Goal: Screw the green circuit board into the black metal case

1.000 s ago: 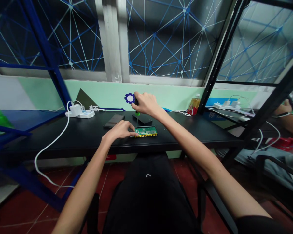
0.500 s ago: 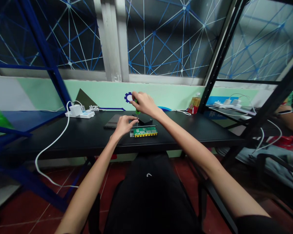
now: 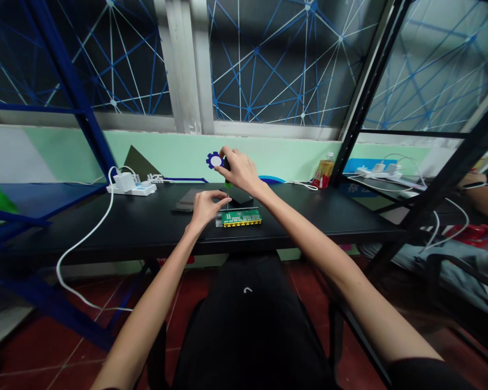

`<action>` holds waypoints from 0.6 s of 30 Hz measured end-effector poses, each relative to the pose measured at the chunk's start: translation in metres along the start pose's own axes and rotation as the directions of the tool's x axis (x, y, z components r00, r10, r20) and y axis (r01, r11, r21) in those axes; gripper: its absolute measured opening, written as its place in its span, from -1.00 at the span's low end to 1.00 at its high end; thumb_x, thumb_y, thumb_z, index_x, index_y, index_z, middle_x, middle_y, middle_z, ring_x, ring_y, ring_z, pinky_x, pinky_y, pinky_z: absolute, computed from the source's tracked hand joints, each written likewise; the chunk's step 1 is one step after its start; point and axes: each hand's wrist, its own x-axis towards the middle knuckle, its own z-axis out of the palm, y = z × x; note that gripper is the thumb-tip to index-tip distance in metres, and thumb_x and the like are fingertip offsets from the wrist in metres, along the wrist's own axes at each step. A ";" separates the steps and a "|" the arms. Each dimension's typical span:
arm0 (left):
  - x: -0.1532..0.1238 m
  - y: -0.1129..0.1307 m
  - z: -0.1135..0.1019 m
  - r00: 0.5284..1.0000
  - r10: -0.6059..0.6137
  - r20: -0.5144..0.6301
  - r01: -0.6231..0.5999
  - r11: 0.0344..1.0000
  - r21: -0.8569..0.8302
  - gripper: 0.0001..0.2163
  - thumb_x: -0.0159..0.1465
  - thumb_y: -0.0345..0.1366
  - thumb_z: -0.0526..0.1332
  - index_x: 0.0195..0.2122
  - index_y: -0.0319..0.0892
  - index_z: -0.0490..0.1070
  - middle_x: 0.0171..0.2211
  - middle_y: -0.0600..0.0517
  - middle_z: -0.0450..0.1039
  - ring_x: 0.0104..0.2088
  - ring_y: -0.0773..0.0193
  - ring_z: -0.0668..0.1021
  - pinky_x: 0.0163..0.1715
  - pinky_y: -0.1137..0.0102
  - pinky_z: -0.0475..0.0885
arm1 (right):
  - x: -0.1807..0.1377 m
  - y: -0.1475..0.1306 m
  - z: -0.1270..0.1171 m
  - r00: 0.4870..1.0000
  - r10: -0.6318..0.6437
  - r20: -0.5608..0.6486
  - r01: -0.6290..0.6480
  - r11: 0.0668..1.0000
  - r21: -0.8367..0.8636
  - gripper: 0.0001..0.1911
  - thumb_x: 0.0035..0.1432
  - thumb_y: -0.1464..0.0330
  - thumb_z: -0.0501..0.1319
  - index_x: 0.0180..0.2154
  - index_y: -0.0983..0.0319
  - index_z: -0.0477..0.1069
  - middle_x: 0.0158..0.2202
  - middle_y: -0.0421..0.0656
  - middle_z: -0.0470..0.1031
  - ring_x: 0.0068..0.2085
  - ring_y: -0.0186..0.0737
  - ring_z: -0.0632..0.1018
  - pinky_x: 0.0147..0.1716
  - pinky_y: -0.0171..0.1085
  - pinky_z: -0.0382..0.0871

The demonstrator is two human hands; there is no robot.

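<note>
My right hand [image 3: 241, 171] is closed around the upper handle of a black-and-green screwdriver [image 3: 228, 184], which stands nearly upright. Lower down, my left hand [image 3: 204, 209] pinches its thin shaft between thumb and fingertips. The shaft points down at the left end of a green circuit board [image 3: 241, 216] with a row of yellow ports along its front edge. The tip's exact contact is too small to make out. Behind the board lies a dark flat box-like piece [image 3: 241, 198], partly covered by my hands.
A dark flat panel [image 3: 186, 202] lies left of my left hand on the black desk [image 3: 309, 214]. A white power strip [image 3: 140, 189] with a trailing cable is at left. A bottle [image 3: 322, 172] stands at the back right. Another person's arm [image 3: 482, 190] shows far right.
My right fingers have shifted on the screwdriver handle, and its black upper part now shows more. My left hand keeps its pinch on the shaft. The view has shifted slightly.
</note>
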 end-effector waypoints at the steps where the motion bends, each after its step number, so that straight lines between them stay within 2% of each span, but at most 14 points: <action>1: 0.000 -0.001 0.000 1.000 -0.005 -0.002 0.005 1.000 -0.009 -0.78 0.18 -0.15 0.33 -0.29 -0.18 0.66 -0.28 -0.08 0.67 -0.23 0.05 0.66 -0.14 0.26 0.50 | 0.001 0.000 0.000 1.000 0.004 -0.005 -0.004 1.000 0.003 -0.68 0.34 0.21 0.04 0.06 0.18 0.24 -0.06 0.06 0.44 -0.20 -0.02 0.43 -0.32 -0.18 0.19; 5: 0.002 -0.003 0.000 0.998 -0.006 0.060 0.009 0.998 -0.059 -0.73 0.22 -0.15 0.30 -0.16 -0.18 0.65 -0.15 -0.08 0.65 -0.11 0.02 0.65 -0.04 0.22 0.48 | 0.000 -0.002 0.001 1.000 0.020 -0.007 -0.020 1.000 0.008 -0.68 0.30 0.31 0.02 0.07 0.21 0.24 -0.05 0.05 0.42 -0.19 -0.03 0.42 -0.31 -0.17 0.21; 8: 0.003 -0.003 -0.003 0.995 0.003 0.100 0.005 0.997 -0.082 -0.76 0.22 -0.17 0.29 -0.20 -0.18 0.66 -0.14 -0.07 0.65 -0.08 0.02 0.64 0.00 0.21 0.47 | -0.002 -0.005 0.000 1.000 0.022 -0.004 -0.022 1.000 -0.012 -0.66 0.28 0.36 -0.01 0.08 0.23 0.23 -0.05 0.06 0.40 -0.20 -0.04 0.42 -0.31 -0.17 0.22; 10: 0.003 -0.002 -0.004 0.996 -0.001 0.088 0.007 0.998 -0.067 -0.79 0.21 -0.18 0.31 -0.24 -0.16 0.67 -0.18 -0.06 0.66 -0.10 0.01 0.65 -0.03 0.20 0.48 | -0.003 -0.007 -0.001 0.999 0.031 -0.013 -0.032 0.999 -0.018 -0.66 0.29 0.37 -0.01 0.08 0.24 0.22 -0.05 0.08 0.39 -0.21 -0.04 0.42 -0.32 -0.17 0.23; 14: 0.003 0.001 -0.006 0.999 -0.001 0.044 0.003 0.999 -0.046 -0.84 0.17 -0.21 0.35 -0.29 -0.13 0.68 -0.25 -0.03 0.67 -0.17 0.01 0.67 -0.11 0.22 0.51 | -0.005 -0.008 0.001 0.998 0.047 -0.038 -0.046 0.999 0.028 -0.69 0.30 0.31 0.06 0.06 0.22 0.23 -0.06 0.09 0.39 -0.22 -0.03 0.43 -0.32 -0.16 0.24; 18: 0.003 0.002 -0.006 1.000 0.014 0.022 -0.014 1.000 -0.013 -0.88 0.15 -0.23 0.38 -0.33 -0.12 0.68 -0.30 -0.01 0.67 -0.23 0.02 0.68 -0.16 0.24 0.51 | -0.005 0.000 0.007 0.998 0.001 -0.069 0.007 0.993 0.117 -0.69 0.32 0.19 0.10 0.01 0.19 0.26 -0.08 0.04 0.42 -0.17 -0.03 0.44 -0.30 -0.17 0.25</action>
